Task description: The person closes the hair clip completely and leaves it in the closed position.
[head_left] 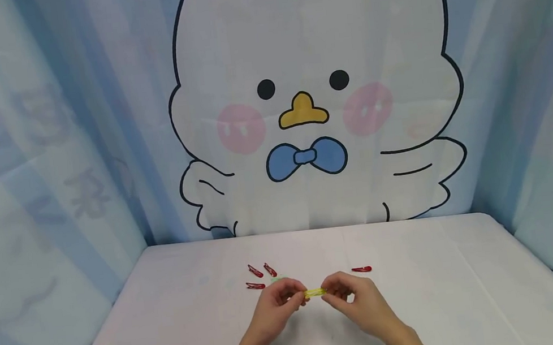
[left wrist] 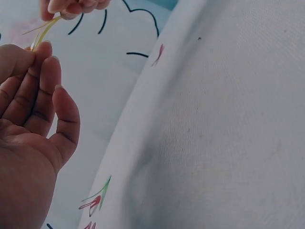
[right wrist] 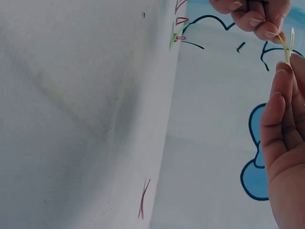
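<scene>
A yellow snap hair clip (head_left: 314,293) is stretched between both hands above the white table. My left hand (head_left: 277,312) pinches its left end between thumb and forefinger; my right hand (head_left: 360,302) pinches the other end the same way. In the left wrist view the clip (left wrist: 45,29) shows thin parts standing apart, so it looks sprung open. The other fingers of the left hand (left wrist: 33,114) are loosely bent. Fingertips cover both ends of the clip (right wrist: 287,47) in the right wrist view.
Beyond the left hand lie red snap clips (head_left: 255,270) and a green clip (head_left: 277,279), partly hidden by that hand. A single red clip (head_left: 361,269) lies beyond the right hand. A curtain with a cartoon bird (head_left: 324,190) hangs behind the table (head_left: 448,289).
</scene>
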The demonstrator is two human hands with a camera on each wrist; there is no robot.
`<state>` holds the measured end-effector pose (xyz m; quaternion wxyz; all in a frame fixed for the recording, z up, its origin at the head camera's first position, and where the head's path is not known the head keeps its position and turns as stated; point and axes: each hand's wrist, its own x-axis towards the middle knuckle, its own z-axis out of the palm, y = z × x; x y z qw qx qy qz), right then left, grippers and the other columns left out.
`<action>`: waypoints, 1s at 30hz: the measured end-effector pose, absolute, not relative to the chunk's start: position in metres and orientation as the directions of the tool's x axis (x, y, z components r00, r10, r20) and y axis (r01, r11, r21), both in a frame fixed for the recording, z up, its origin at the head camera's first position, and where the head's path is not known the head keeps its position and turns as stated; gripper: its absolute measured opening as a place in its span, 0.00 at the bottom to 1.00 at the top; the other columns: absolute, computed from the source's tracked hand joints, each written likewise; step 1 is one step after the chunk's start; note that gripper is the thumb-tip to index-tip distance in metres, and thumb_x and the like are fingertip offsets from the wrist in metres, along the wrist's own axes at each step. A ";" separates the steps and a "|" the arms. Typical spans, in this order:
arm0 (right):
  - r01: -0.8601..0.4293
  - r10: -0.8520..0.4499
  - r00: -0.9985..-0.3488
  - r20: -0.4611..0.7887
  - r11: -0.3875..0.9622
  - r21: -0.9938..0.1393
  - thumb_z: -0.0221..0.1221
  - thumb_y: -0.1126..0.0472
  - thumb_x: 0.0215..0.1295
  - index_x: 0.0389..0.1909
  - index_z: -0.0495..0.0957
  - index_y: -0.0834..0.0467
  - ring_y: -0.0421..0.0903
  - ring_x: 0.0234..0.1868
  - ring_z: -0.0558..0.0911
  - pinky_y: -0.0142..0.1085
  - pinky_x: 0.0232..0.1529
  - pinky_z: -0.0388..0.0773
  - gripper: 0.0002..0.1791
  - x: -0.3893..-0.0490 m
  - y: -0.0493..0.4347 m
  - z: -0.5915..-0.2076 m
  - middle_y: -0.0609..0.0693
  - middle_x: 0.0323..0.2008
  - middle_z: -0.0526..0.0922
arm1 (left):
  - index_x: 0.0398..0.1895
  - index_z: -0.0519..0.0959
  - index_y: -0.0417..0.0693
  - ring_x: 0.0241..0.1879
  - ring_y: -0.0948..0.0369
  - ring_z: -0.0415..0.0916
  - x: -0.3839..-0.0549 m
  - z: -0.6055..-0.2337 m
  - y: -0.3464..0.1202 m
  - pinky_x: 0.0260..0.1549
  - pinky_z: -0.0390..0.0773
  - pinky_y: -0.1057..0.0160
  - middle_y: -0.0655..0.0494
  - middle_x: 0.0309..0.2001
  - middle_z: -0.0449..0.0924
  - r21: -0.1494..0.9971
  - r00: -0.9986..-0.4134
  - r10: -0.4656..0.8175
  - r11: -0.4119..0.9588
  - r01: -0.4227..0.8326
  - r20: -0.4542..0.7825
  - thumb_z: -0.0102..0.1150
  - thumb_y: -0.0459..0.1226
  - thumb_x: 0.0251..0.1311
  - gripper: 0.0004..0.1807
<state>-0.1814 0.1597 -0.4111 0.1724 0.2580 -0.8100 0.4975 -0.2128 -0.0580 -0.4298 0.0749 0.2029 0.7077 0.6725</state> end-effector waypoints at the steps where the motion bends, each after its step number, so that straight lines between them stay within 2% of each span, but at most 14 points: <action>1: -0.602 -0.245 -0.797 0.551 0.372 -0.706 0.69 0.69 0.61 0.41 0.81 0.56 0.37 0.28 0.79 0.34 0.29 0.79 0.11 -0.182 0.159 -0.412 0.42 0.30 0.83 | 0.45 0.81 0.36 0.38 0.58 0.79 -0.213 -0.430 -0.058 0.38 0.78 0.67 0.51 0.38 0.82 0.983 -0.907 0.388 0.013 0.185 0.166 0.59 0.32 0.70 0.07; 11: -0.635 -0.208 -0.768 0.606 0.376 -0.675 0.69 0.71 0.59 0.36 0.82 0.54 0.35 0.25 0.77 0.33 0.26 0.77 0.10 -0.182 0.152 -0.419 0.42 0.28 0.83 | 0.44 0.81 0.35 0.36 0.61 0.79 -0.209 -0.430 -0.054 0.37 0.78 0.68 0.52 0.36 0.83 0.985 -0.903 0.397 -0.020 0.171 0.165 0.59 0.30 0.69 0.06; 17: -0.633 -0.117 -0.752 0.648 0.402 -0.662 0.71 0.73 0.55 0.34 0.82 0.54 0.35 0.24 0.77 0.32 0.25 0.78 0.13 -0.187 0.149 -0.420 0.40 0.27 0.83 | 0.46 0.81 0.36 0.41 0.59 0.81 -0.211 -0.426 -0.053 0.40 0.80 0.67 0.50 0.41 0.83 0.980 -0.898 0.395 -0.038 0.197 0.196 0.64 0.29 0.64 0.09; 25: -0.649 -0.101 -0.737 0.668 0.384 -0.657 0.71 0.75 0.53 0.34 0.81 0.54 0.36 0.24 0.78 0.33 0.25 0.78 0.14 -0.186 0.148 -0.419 0.42 0.27 0.83 | 0.43 0.82 0.37 0.40 0.60 0.80 -0.211 -0.425 -0.049 0.38 0.79 0.66 0.53 0.40 0.82 0.977 -0.915 0.354 0.005 0.211 0.196 0.67 0.33 0.63 0.09; 30: -0.617 -0.075 -0.761 0.645 0.391 -0.683 0.71 0.75 0.54 0.33 0.82 0.53 0.35 0.24 0.78 0.33 0.25 0.78 0.14 -0.185 0.146 -0.418 0.39 0.27 0.83 | 0.42 0.82 0.37 0.40 0.59 0.80 -0.209 -0.423 -0.049 0.39 0.79 0.66 0.52 0.40 0.82 0.978 -0.920 0.341 0.011 0.210 0.194 0.66 0.33 0.64 0.08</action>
